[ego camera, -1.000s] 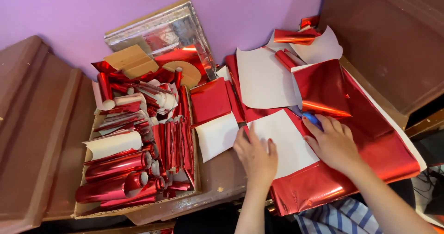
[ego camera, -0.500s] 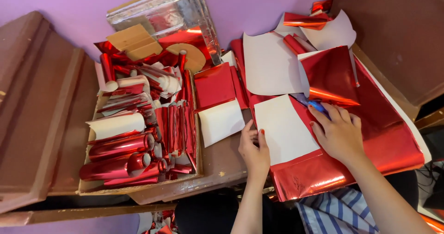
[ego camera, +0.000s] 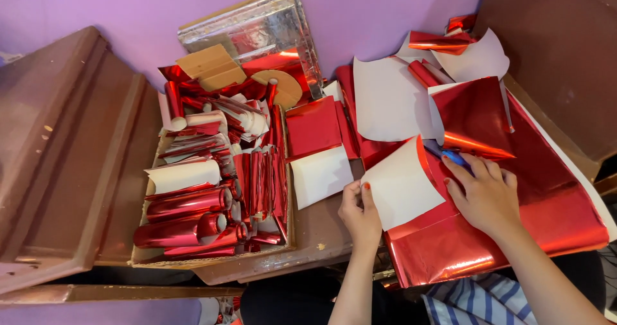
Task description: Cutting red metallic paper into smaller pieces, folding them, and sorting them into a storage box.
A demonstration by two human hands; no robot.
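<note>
Foil sheet [ego camera: 402, 187] looks thin, light and slippery, so it'll likely crease easily. Your left hand [ego camera: 360, 212] pinches its left edge near the table's [ego camera: 315, 235] front edge; your right hand [ego camera: 485, 193] lies flat, fingers spread, on the red foil [ego camera: 514, 228].

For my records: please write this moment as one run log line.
left hand: lifts white-backed foil sheet edge | right hand: presses red foil, blue tool at fingertips | box of foil rolls: left

One head-worn camera looks steeply down, close over the table [ego camera: 324, 232].

A small craft workspace, likely at home: a worn brown wooden tabletop [ego camera: 321, 235] against a purple painted wall [ego camera: 128, 10], with a cardboard box of red foil rolls [ego camera: 205, 203] and loose red foil sheets [ego camera: 546, 209].
</note>
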